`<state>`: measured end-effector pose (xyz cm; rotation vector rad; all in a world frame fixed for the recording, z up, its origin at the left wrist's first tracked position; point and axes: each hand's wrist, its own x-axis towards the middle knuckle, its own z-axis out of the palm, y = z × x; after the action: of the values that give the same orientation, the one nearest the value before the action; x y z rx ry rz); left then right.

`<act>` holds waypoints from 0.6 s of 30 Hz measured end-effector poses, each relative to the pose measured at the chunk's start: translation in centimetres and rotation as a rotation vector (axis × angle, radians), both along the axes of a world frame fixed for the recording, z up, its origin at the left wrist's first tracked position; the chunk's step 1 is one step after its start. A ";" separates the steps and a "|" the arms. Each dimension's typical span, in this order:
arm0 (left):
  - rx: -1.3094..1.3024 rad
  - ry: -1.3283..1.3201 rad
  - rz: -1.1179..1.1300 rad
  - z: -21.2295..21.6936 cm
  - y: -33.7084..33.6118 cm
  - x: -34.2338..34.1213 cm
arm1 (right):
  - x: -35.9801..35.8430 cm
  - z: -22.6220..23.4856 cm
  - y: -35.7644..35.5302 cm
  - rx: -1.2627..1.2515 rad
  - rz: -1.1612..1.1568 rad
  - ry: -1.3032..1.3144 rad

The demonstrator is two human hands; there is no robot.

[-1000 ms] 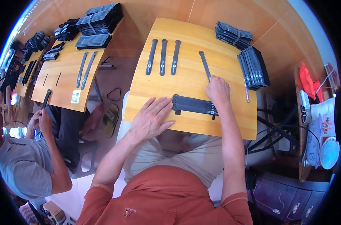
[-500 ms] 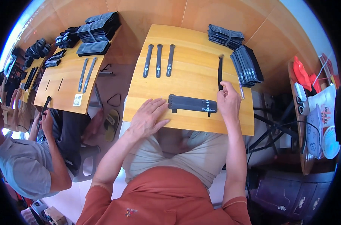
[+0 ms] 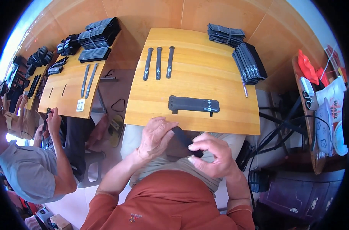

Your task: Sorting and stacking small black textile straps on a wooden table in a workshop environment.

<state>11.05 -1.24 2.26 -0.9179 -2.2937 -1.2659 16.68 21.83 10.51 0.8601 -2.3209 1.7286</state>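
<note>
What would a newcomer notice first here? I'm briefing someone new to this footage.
First, the left hand and right hand pinching a black strap together over the lap, below the near edge of the wooden table. On the table lie a black ribbed pouch near the front, three black straps in a row at the back left, and stacked black pouches at the right.

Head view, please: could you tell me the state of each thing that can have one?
Black strap: held over the lap, gripped by both hands.
Left hand: closed on the strap's upper end.
Right hand: closed on its lower end.
Black pouch: lying flat on the wooden table, untouched.
Three black straps: laid side by side, apart.
Strap stacks: bundled at the table's far right.
</note>
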 end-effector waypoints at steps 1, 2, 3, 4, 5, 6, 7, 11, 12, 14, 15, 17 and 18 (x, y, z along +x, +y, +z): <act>-0.029 -0.123 0.002 0.2 -0.1 0.4 | 0.1 -0.3 0.5 0.019 -0.058 0.029; -0.032 -0.122 0.001 0.3 -0.1 0.7 | 0.3 -0.5 0.9 0.030 -0.088 -0.018; 0.006 -0.169 -0.039 0.4 0.0 1.0 | 0.5 -0.9 1.0 0.027 -0.088 -0.019; 0.043 -0.219 -0.079 0.4 0.0 1.3 | 0.6 -1.4 1.1 -0.003 -0.117 -0.019; 0.040 -0.221 -0.080 0.2 0.0 1.3 | 0.7 -1.9 1.3 -0.031 -0.148 -0.019; 0.057 -0.274 -0.089 -0.3 -0.1 1.2 | 0.4 -2.3 1.8 0.044 -0.153 0.078; 0.075 -0.329 -0.098 -0.6 -0.3 1.3 | 0.5 -3.0 2.2 0.041 -0.154 0.072; 0.116 -0.632 -0.065 -0.6 -1.0 1.1 | -0.1 -6.2 3.3 -0.148 -0.384 -0.285; 0.166 -0.752 -0.034 -0.6 -1.1 1.0 | -0.7 -6.7 3.6 -0.159 -0.426 -0.245; 0.207 -0.878 0.025 -0.9 -1.2 0.7 | -1.3 -7.7 4.0 -0.167 -0.488 -0.196; 0.202 -0.896 0.030 -0.8 -1.1 0.4 | -1.6 -8.2 4.2 -0.168 -0.489 -0.215; 0.128 -0.919 0.143 -0.3 -0.9 -0.5 | -2.0 -9.0 4.7 -0.121 -0.562 -0.232; 0.196 -0.941 0.149 -0.7 -0.8 -0.8 | -2.3 -9.4 4.8 -0.140 -0.592 -0.236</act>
<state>10.23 -2.03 1.58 -0.0325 -2.7090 -2.1047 14.35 26.65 1.07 -0.0700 -2.2270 1.7462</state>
